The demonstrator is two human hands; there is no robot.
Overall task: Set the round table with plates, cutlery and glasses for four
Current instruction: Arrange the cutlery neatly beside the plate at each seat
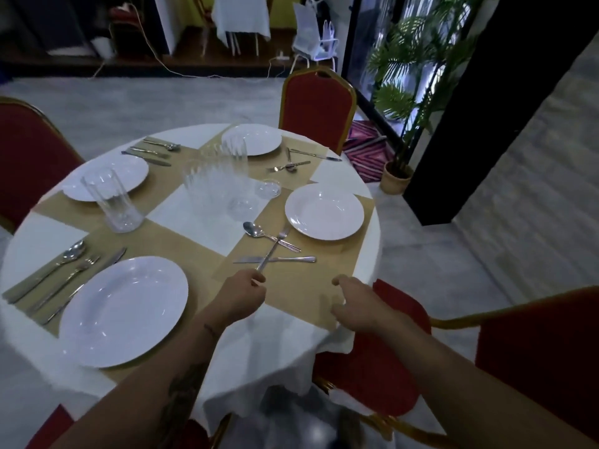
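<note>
The round table (207, 358) has a white cloth and tan placemats. White plates sit at the near left (123, 311), right (324, 211), far left (107, 178) and far side (252, 139). My left hand (241, 298) pinches the handle of a fork (275, 246) that crosses a knife (275, 259) and a spoon (265, 235) beside the right plate. My right hand (359, 303) hovers over the near placemat edge, fingers apart, holding nothing. One tall glass (111, 202) stands by the far-left plate. More glasses (220, 179) cluster in the middle.
Cutlery lies by the near-left plate (61, 273), the far-left plate (150, 152) and the far plate (298, 160). Red chairs stand at the far side (317, 105), left (29, 157) and near right (534, 358). A potted palm (408, 102) stands right of the table.
</note>
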